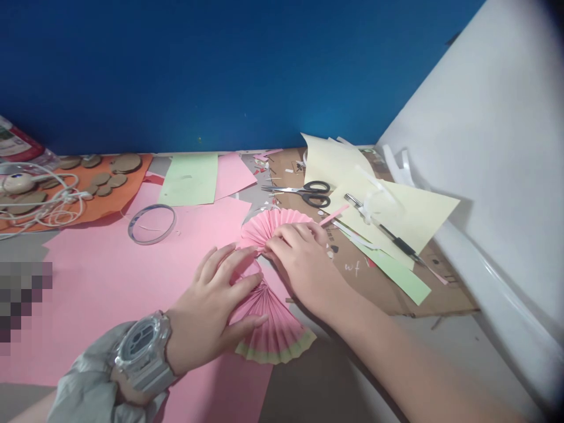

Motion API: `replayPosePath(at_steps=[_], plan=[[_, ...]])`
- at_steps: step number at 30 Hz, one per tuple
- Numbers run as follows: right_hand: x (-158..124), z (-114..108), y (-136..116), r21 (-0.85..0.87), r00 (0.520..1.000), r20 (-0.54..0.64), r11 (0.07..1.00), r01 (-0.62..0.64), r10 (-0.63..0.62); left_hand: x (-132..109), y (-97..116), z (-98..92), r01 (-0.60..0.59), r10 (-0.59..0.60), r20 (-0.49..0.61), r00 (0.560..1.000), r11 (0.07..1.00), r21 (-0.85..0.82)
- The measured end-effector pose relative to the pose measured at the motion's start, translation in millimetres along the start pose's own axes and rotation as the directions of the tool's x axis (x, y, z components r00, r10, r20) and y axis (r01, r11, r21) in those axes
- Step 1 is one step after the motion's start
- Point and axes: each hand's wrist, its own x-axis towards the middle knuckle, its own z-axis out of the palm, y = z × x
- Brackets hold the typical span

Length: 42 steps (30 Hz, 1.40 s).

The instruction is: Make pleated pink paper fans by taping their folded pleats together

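Note:
Two pleated paper fans lie near the middle of the table. The upper one, a pink paper fan (282,218), spreads away from me. My right hand (299,252) bends over its narrow end with the fingers curled and pressed on it; the fingertips are partly hidden. Nearer to me is a pink fan with a pale green edge (279,329). My left hand (215,299), wearing a watch, rests flat across its left side with fingers spread. Whether the two fans are joined at their narrow ends I cannot tell.
Scissors (304,191), a pen (388,235) and cream paper (423,202) lie on cardboard (352,282) at right. Large pink sheets (110,282), a tape roll (152,224) and green paper (189,179) lie left. White cable (66,194) coils on orange paper, near a bottle (22,144).

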Motion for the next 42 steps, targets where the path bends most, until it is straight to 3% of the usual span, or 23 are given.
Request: replayPosePath(at_steps=[23, 30, 42], plan=[[1.3, 1.8, 1.1, -0.007, 0.999, -0.03, 0.999, -0.033, 0.033, 0.2, -1.4, -3.0, 0.0, 0.001, 0.037, 0.999, 1.0, -0.009], [2.2, 1.0, 1.6, 0.016, 0.999, -0.029, 0.999, -0.04, 0.041, -2.5, 0.0, 1.0, -0.02, 0.023, -0.064, 0.998, 0.999, 0.051], [2.8, 3.7, 4.0, 0.011, 0.997, -0.064, 0.999, -0.045, 0.046, -2.6, 3.3, -0.9, 0.001, -0.001, -0.038, 0.999, 1.0, 0.02]])
